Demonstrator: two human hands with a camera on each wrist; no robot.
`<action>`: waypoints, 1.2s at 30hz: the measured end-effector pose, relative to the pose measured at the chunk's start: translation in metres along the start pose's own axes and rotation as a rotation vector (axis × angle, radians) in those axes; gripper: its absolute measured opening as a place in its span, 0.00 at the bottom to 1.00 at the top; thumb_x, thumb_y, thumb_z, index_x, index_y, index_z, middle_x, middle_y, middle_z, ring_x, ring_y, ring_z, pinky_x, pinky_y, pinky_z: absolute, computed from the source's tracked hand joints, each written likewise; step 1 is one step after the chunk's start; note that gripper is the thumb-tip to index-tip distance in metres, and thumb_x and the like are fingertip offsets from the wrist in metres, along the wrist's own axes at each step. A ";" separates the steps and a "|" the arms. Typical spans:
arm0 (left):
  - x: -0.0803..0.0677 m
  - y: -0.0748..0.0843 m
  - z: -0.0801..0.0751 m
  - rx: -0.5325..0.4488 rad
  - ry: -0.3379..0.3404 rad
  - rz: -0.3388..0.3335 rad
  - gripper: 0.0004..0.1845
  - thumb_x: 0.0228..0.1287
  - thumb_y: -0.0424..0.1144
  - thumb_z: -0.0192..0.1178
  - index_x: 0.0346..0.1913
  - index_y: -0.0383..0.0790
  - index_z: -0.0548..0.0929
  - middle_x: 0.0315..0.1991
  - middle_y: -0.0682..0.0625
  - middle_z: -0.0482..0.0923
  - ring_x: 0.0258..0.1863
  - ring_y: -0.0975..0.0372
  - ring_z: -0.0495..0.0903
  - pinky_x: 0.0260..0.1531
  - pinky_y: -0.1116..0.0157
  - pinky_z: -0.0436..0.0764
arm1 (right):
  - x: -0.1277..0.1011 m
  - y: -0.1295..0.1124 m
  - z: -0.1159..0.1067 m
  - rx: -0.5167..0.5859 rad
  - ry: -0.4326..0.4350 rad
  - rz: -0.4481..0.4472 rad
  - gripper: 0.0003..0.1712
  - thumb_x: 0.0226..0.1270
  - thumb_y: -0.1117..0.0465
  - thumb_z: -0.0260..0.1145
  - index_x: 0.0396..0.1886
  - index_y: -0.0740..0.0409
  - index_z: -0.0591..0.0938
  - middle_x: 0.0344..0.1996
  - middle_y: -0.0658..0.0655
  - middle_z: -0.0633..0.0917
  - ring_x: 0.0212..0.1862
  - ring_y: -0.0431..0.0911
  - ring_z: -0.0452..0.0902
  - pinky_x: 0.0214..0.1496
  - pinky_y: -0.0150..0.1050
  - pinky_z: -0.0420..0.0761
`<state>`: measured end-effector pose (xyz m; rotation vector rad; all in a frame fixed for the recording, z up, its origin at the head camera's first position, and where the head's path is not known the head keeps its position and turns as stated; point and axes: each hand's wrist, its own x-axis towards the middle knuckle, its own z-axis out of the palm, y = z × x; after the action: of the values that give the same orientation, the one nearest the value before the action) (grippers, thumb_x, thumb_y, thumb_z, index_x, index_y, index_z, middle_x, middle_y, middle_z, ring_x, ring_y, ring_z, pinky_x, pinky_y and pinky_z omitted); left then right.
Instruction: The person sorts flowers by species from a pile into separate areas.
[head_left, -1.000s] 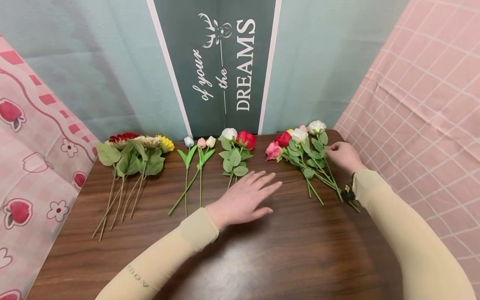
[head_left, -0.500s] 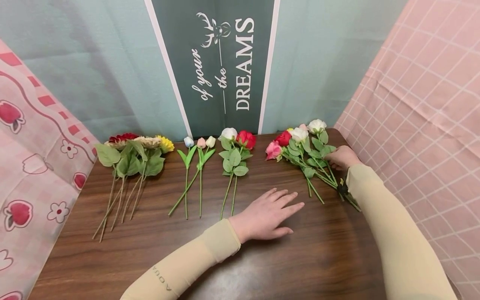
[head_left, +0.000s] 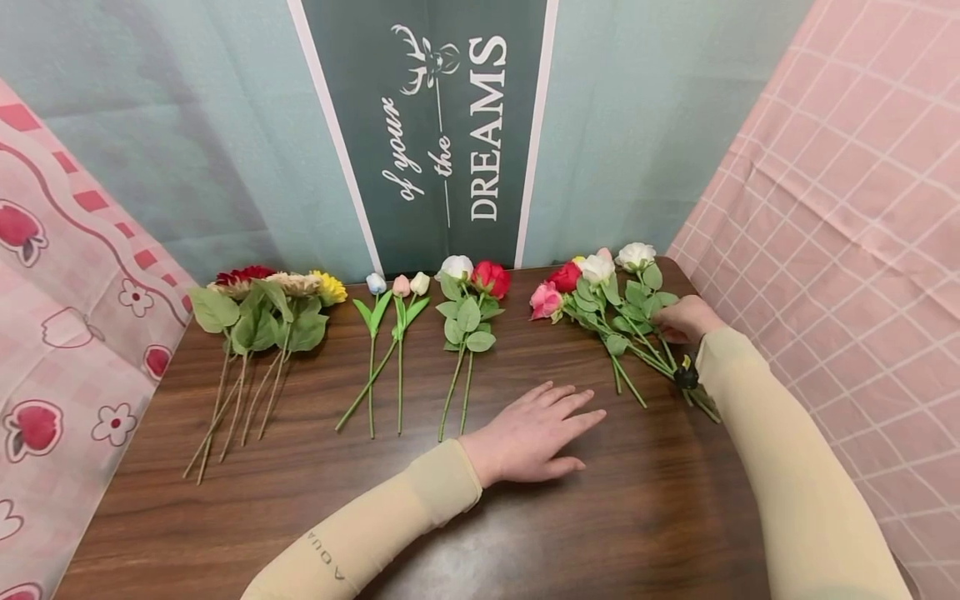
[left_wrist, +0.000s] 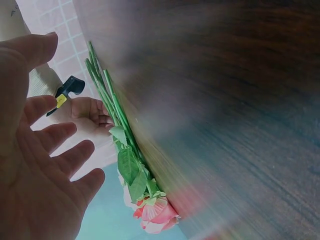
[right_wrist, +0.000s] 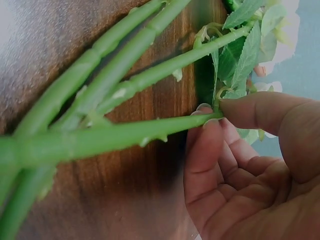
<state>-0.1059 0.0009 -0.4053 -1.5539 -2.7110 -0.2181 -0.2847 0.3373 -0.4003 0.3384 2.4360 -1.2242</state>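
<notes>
- The bunch of roses (head_left: 607, 308) lies at the far right of the surface (head_left: 420, 517), its blooms toward the far edge and its stems fanning toward the near right.
- One rose stem (right_wrist: 125, 132) of that bunch is pinched between the thumb and fingertips of the right hand (head_left: 686, 319); the right wrist view shows the pinch just below a leaf, with the other stems lying flat on the wood beside it.
- The right hand sits on the right side of the bunch, among its leaves, with the white rose (head_left: 635, 255) just beyond it toward the far edge.
- The left hand (head_left: 536, 433) lies palm down on the surface with relaxed, spread fingers, grasping nothing; it is nearer than the bunch and to its left, apart from the stems.
- In the left wrist view the pink rose (left_wrist: 155, 215) and its green stems show past the spread fingers.
- Left of the bunch lies a pair of roses (head_left: 472, 300), one white and one red.
- Further left lie three tulips (head_left: 397, 287) with crossing stems.
- At the far left lies a group of large-leaved flowers (head_left: 262, 308) in red, cream and yellow.
- A dark banner (head_left: 442, 125) with white lettering hangs behind the surface.
</notes>
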 end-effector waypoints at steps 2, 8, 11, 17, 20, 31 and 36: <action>0.000 -0.001 0.000 -0.005 0.001 -0.001 0.39 0.74 0.62 0.55 0.81 0.51 0.61 0.79 0.46 0.58 0.78 0.53 0.56 0.77 0.51 0.54 | 0.000 0.001 -0.001 0.002 0.001 0.007 0.07 0.65 0.69 0.62 0.27 0.65 0.79 0.18 0.53 0.80 0.22 0.42 0.78 0.30 0.38 0.84; -0.001 -0.006 -0.001 -0.001 -0.005 -0.023 0.38 0.74 0.62 0.55 0.81 0.50 0.61 0.79 0.47 0.58 0.78 0.54 0.56 0.77 0.52 0.54 | -0.002 0.005 -0.012 -0.014 0.048 -0.015 0.07 0.67 0.66 0.65 0.34 0.68 0.80 0.20 0.51 0.82 0.25 0.41 0.80 0.33 0.37 0.86; -0.001 -0.011 -0.002 -0.012 0.007 -0.047 0.37 0.75 0.60 0.55 0.80 0.50 0.63 0.78 0.47 0.60 0.77 0.53 0.59 0.77 0.53 0.54 | -0.006 0.003 -0.019 0.019 0.064 -0.046 0.09 0.68 0.66 0.65 0.39 0.71 0.81 0.21 0.51 0.83 0.25 0.40 0.80 0.32 0.36 0.85; -0.007 -0.024 -0.004 -0.130 0.077 -0.155 0.32 0.76 0.55 0.56 0.76 0.45 0.70 0.73 0.48 0.69 0.73 0.55 0.67 0.74 0.57 0.61 | -0.017 -0.017 -0.021 0.123 0.062 -0.173 0.18 0.73 0.63 0.64 0.51 0.75 0.81 0.26 0.46 0.87 0.28 0.37 0.82 0.37 0.35 0.86; -0.013 -0.029 -0.006 -0.238 0.118 -0.259 0.28 0.77 0.53 0.55 0.74 0.45 0.73 0.70 0.50 0.73 0.71 0.58 0.70 0.71 0.60 0.66 | -0.024 -0.033 -0.007 0.107 0.064 -0.249 0.23 0.75 0.59 0.64 0.56 0.76 0.78 0.29 0.45 0.87 0.30 0.37 0.82 0.39 0.36 0.86; -0.028 -0.045 -0.004 -0.925 0.358 -0.582 0.21 0.75 0.45 0.61 0.63 0.38 0.83 0.56 0.50 0.85 0.52 0.59 0.84 0.53 0.62 0.81 | -0.060 -0.097 0.096 0.373 -0.098 -0.367 0.21 0.73 0.61 0.69 0.53 0.75 0.78 0.38 0.55 0.86 0.32 0.41 0.84 0.42 0.38 0.87; -0.031 -0.049 0.004 -1.335 0.425 -0.594 0.23 0.74 0.38 0.62 0.65 0.27 0.78 0.54 0.37 0.84 0.51 0.46 0.85 0.48 0.60 0.86 | -0.074 -0.115 0.137 0.451 -0.179 -0.409 0.16 0.72 0.61 0.70 0.49 0.71 0.80 0.40 0.60 0.87 0.40 0.48 0.87 0.47 0.44 0.87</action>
<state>-0.1316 -0.0497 -0.4177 -0.4028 -2.4958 -2.3338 -0.2301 0.1560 -0.3590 -0.1587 2.1176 -1.8921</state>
